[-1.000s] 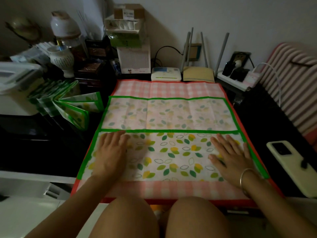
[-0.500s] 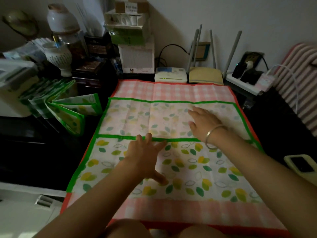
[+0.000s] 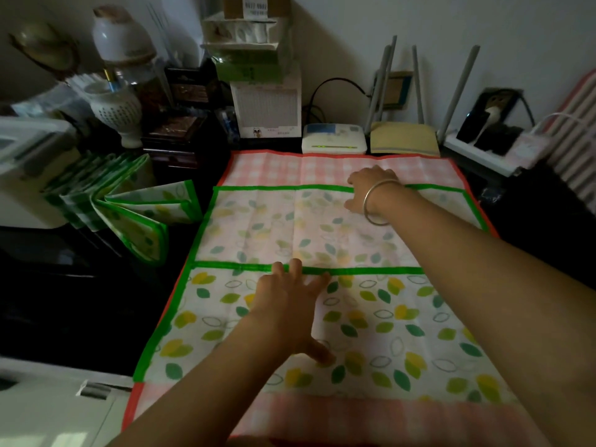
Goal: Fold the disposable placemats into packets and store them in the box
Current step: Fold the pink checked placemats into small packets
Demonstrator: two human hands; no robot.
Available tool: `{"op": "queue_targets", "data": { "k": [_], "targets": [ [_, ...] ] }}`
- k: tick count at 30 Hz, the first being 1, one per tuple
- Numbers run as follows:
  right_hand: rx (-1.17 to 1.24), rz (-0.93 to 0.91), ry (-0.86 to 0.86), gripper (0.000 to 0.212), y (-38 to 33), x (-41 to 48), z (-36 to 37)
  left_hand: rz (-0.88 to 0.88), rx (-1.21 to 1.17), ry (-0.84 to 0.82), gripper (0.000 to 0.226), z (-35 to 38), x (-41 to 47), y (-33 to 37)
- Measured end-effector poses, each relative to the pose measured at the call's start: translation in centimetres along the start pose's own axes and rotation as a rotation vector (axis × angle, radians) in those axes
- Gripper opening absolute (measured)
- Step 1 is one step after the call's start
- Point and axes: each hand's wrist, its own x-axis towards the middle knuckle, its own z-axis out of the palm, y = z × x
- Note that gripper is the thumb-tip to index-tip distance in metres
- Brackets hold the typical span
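A leaf-print placemat with a green border (image 3: 380,333) lies on a larger pink checked placemat with a red edge (image 3: 277,169). Its near half is folded up over itself, so the far half shows the pale back side (image 3: 290,227). My left hand (image 3: 287,304) lies flat on the folded half with fingers spread, fingertips at the green fold edge. My right hand (image 3: 371,188), with a bangle at the wrist, reaches the mat's far green edge; I cannot tell if its fingers pinch that edge. Several folded green packets (image 3: 135,214) lean together at the left beside a white box (image 3: 22,175).
Clutter lines the back: a white lamp (image 3: 119,91), stacked cartons (image 3: 258,69), a white device (image 3: 333,143), a router with antennas (image 3: 403,140) and a power strip (image 3: 490,143). A striped cushion (image 3: 577,130) is at the right. A white surface (image 3: 48,411) sits at the lower left.
Both hands left the near half of the mat and moved forward. The left hand slid to the centre fold line; the right hand reached to the far green edge.
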Motion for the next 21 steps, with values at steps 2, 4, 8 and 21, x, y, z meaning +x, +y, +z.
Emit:
{"op": "queue_targets", "data": {
  "k": [2, 4, 8, 21],
  "targets": [
    [0.081, 0.012, 0.117, 0.036, 0.3, -0.7, -1.3, -0.002, 0.002, -0.001, 0.123, -0.1, 0.0, 0.0],
    [0.139, -0.006, 0.202, 0.031, 0.6, -2.2, -2.9, -0.003, 0.001, 0.0, 0.123, -0.1, -0.1, 0.0],
    [0.211, -0.083, 0.363, 0.031, 0.9, -7.6, -5.5, -0.03, -0.024, 0.006, 0.123, 0.1, -0.5, 0.3],
    [0.429, -0.254, 0.358, 0.013, -0.4, -24.8, 2.8, -0.006, -0.796, 0.36, 0.047, 3.1, -7.9, -2.2]
  ]
}}
